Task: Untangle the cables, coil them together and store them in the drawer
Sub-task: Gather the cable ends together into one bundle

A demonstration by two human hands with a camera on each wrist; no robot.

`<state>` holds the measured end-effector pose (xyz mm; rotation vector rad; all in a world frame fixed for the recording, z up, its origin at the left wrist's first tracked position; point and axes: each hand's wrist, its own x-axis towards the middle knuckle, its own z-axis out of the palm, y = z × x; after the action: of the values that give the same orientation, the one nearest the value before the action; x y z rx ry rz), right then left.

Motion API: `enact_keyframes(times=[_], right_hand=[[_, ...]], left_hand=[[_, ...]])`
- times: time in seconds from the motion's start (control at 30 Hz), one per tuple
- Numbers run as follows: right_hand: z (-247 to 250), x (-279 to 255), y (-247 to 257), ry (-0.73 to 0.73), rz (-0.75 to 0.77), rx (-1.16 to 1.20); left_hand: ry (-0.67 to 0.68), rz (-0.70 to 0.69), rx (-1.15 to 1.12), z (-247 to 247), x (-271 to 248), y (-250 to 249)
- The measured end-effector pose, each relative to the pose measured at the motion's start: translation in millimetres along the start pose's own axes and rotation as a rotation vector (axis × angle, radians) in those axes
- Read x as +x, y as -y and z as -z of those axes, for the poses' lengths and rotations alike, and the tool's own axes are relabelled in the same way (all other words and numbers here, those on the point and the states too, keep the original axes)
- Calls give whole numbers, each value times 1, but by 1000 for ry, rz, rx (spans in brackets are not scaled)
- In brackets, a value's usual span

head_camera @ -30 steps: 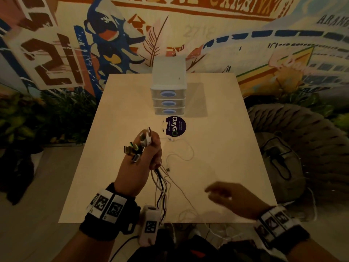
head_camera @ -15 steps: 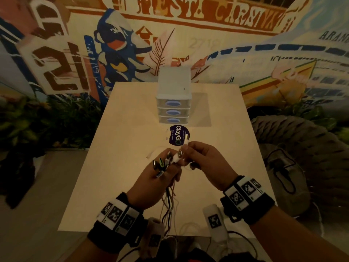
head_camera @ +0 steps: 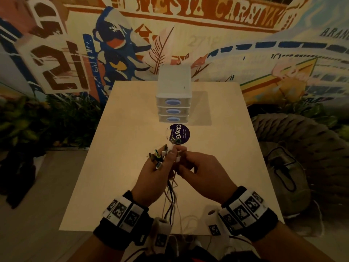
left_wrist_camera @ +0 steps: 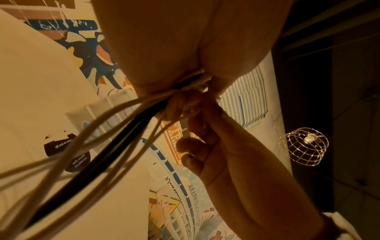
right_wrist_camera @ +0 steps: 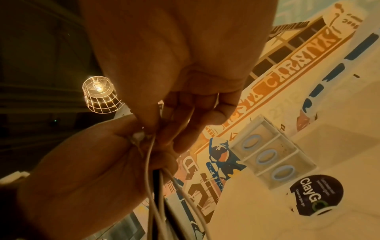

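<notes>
Both hands meet over the table [head_camera: 120, 167], near its middle. We see the left hand [head_camera: 154, 178] curled tight around the cables [head_camera: 171, 195], a bundle of white and black strands; their plug ends [head_camera: 158, 155] fan out of the fist toward 11 o'clock, and the loose lengths hang toward 6 o'clock, past the table's near edge. Our right hand [head_camera: 200, 173] has its fingers curled, thumb and forefinger pinching a white connector [head_camera: 178, 157] right against the left hand's fingertips. From the left wrist view the cables [left_wrist_camera: 107, 139] leave the fist as blurred streaks, and we cannot count them. From the right wrist view the pinch is half buried between the two palms, so we cannot tell which cable the connector belongs to. At 12 o'clock from the hands stands the drawer unit [head_camera: 173, 95], three drawers all closed, well apart from the cables. Just in front of it lies a round dark sticker [head_camera: 180, 134], its small print unreadable. Cable ends below the table edge are cut off.
</notes>
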<state>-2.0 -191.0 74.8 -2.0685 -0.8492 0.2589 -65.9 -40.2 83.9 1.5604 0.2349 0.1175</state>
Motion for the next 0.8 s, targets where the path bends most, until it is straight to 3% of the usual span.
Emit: enact_keyframes(times=[0.23,0.37,0.5,0.63,0.8], right_hand=[[-3,0,-5,-51,-57,-59],[-13,-7,-12,173,-124,135],[-33,-8,-27,431,-240,217],[-46,-9,-34,484,-302,439],[-51,-15,-52,466,-371,438]], left_hand=[[-37,-8,49,-3,2,3],[-131,-54,41,-1,9,4],[-157,-6,-151,0,12,-4],[-160,-33,-267,-3,15,-9],[-127,2,-301,-2,13,-6]])
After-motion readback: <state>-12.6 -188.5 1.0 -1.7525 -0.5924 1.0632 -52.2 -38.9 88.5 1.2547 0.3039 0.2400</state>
